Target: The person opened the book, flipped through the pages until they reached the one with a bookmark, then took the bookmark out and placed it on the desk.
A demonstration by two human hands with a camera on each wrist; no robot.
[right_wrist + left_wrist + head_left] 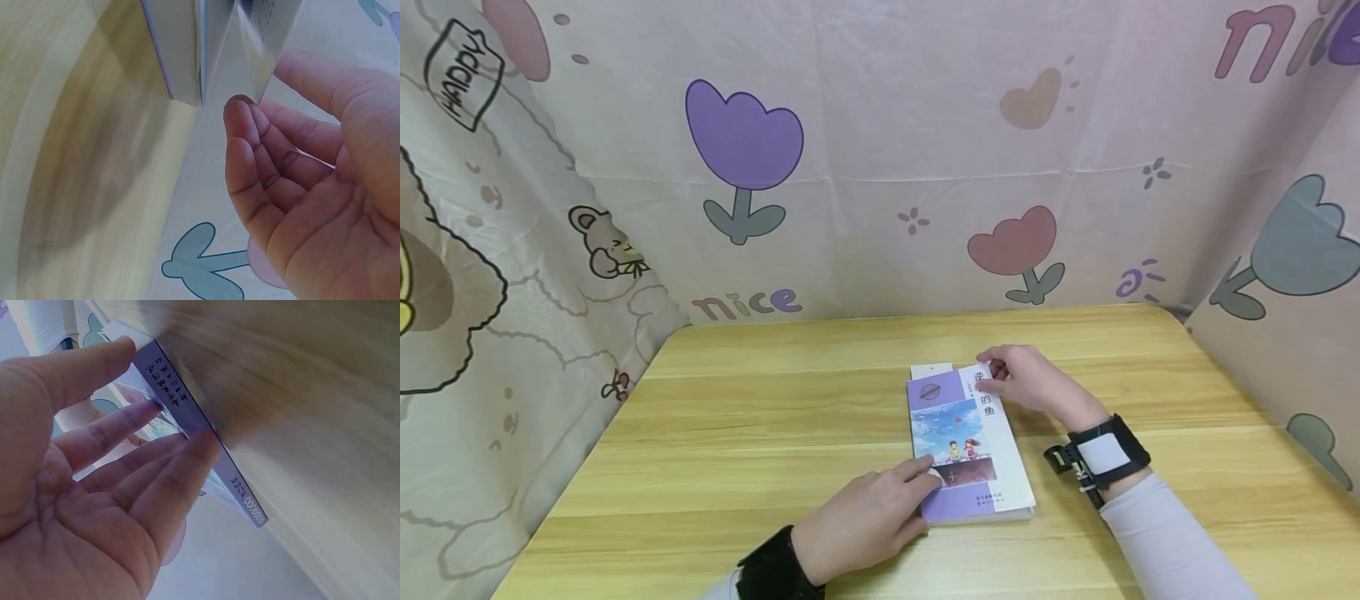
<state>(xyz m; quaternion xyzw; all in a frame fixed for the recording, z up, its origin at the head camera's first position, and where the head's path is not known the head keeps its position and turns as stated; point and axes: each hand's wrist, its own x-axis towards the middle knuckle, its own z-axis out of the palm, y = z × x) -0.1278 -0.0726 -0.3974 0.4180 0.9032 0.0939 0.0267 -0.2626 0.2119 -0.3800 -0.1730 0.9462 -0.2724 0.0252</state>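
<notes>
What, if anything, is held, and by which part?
The purple and white paperback book: the right hand pinches its cover's far right corner; the left hand touches its spine side.

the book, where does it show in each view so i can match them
Head: the book lies right of centre, low in the picture.
Left wrist: its spine slants from upper left down past the middle.
Right wrist: its pages stand at the top, cut off by the upper edge.
Shared landmark: the wooden table.

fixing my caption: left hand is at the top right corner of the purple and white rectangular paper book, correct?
Not the left hand: the head view shows the right hand at the top right corner of the book.
</notes>
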